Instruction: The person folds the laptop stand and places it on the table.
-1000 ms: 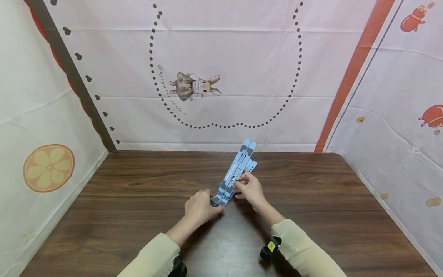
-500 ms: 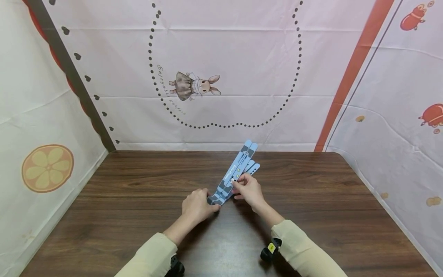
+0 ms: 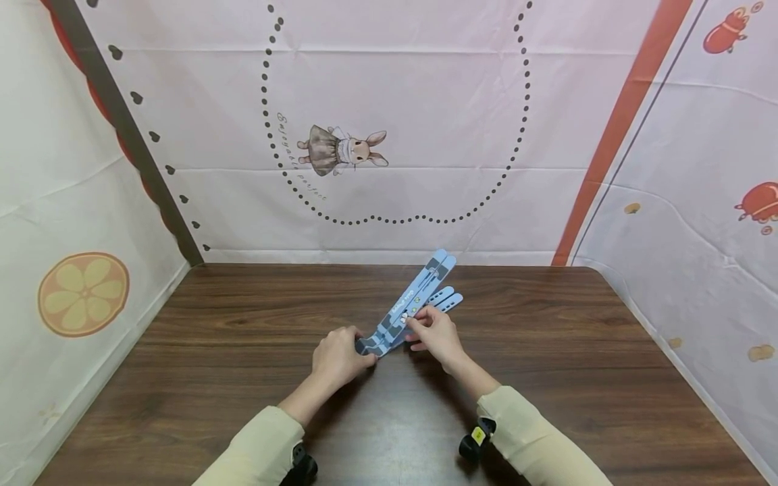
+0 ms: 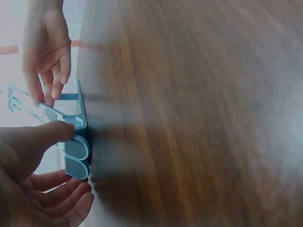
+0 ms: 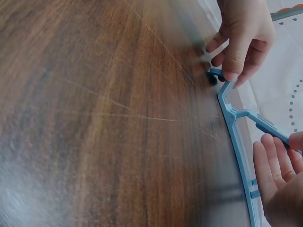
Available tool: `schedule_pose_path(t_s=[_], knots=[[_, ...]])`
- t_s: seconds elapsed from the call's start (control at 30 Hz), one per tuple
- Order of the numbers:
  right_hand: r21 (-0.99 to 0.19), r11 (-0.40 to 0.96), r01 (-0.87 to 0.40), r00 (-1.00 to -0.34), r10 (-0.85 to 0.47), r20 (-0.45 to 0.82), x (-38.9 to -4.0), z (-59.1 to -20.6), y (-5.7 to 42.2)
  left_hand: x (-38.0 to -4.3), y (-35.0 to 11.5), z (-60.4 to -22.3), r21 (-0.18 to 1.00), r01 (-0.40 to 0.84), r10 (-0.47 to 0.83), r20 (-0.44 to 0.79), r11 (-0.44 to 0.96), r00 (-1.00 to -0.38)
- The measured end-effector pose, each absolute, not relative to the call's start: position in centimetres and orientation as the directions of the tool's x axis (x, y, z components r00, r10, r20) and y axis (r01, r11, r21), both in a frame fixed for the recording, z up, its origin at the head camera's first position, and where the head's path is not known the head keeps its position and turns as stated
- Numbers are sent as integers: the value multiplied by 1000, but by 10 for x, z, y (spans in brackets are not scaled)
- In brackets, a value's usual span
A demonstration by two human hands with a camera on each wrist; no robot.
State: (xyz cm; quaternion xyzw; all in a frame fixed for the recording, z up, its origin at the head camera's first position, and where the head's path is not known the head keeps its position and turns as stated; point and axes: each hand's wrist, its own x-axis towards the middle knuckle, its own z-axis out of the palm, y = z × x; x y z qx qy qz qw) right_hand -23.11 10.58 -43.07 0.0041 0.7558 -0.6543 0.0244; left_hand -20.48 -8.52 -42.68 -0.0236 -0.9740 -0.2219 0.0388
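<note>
A light-blue folding laptop stand (image 3: pixel 421 289) with dark grey patches slants across the middle of the table. My left hand (image 3: pixel 338 358) grips its near, hooked end, thumb over the rounded grey tips (image 4: pixel 77 149) in the left wrist view. On the right side, my right hand (image 3: pixel 439 337) pinches the upper pair of bars between thumb and fingers. Those upper bars rise at an angle from the lower bars (image 5: pixel 239 158), which lie along the tabletop in the right wrist view. Slotted ends (image 3: pixel 448 300) of the lower part stick out beyond my right hand.
The dark wood table (image 3: pixel 243 317) runs up to a white printed cloth backdrop (image 3: pixel 450 135) behind, with cloth walls on both sides. Black wrist cameras (image 3: pixel 474 442) hang under both cream sleeves (image 3: pixel 537 432).
The stand's upper and lower bars have spread further apart. My left hand has drawn the near end slightly to the left; my right hand has hardly moved.
</note>
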Motion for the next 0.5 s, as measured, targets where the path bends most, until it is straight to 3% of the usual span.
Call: schedule_pose_path(t_s=[0.27, 0.5], knots=[[-988, 152, 32, -997, -60, -41, -232, -432, 107, -210, -95, -430, 456, 49, 2, 104, 889, -995], [-962, 262, -79, -995, -79, 60, -235, -433, 116, -213, -100, -431, 465, 63, 4, 127, 883, -992]])
